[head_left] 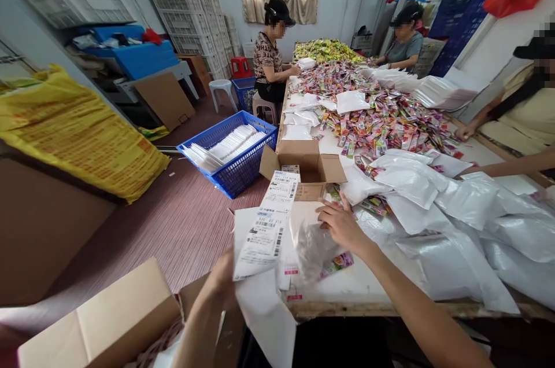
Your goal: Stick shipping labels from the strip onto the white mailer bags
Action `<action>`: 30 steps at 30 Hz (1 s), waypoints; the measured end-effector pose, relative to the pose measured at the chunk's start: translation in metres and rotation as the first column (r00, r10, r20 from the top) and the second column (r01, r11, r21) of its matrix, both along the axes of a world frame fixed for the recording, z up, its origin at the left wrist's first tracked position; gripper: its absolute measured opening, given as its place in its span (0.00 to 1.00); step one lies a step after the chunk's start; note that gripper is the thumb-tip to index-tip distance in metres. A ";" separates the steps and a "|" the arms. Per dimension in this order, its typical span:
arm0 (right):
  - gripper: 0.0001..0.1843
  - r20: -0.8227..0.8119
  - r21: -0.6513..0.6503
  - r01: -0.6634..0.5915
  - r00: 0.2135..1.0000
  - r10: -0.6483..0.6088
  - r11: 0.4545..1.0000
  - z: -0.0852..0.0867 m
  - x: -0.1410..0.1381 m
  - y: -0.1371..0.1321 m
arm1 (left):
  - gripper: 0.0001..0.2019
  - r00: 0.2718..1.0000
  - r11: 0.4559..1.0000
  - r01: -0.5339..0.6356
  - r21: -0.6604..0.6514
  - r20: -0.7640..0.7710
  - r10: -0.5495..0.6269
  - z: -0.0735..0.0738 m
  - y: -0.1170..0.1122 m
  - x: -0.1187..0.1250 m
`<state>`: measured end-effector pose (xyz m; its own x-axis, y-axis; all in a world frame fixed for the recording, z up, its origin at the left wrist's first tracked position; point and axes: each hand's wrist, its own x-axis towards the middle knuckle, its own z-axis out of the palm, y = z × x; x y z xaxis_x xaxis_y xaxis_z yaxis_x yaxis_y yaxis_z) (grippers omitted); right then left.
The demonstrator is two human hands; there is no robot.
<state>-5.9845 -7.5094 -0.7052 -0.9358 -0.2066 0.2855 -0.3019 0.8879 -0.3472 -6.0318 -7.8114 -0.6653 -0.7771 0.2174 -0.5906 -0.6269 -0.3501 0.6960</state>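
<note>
My left hand (223, 275), blurred, is at the left edge of a long strip of printed shipping labels (264, 235). Its fingers are partly hidden behind the paper and appear closed on it. The strip runs up to an open cardboard box (310, 188), and its blank tail (271, 316) hangs below the table edge. My right hand (342, 220) has its fingers bent over the top of a whitish plastic bag (314, 246), gripping it. A colourful snack packet (338, 264) lies beside that bag, partly covered.
Filled white mailer bags (416, 188) pile up on the right. Behind them spreads a heap of small packets (368, 107). A blue basket (234, 177) with stacked white envelopes stands left of the table. Co-workers (273, 55) sit around it. A carton (104, 316) is at lower left.
</note>
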 end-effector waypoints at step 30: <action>0.25 0.202 -0.815 0.502 0.715 -0.670 0.290 0.012 0.078 0.128 | 0.24 0.910 0.901 0.363 -0.239 -0.116 -0.397 0.005 0.011 0.066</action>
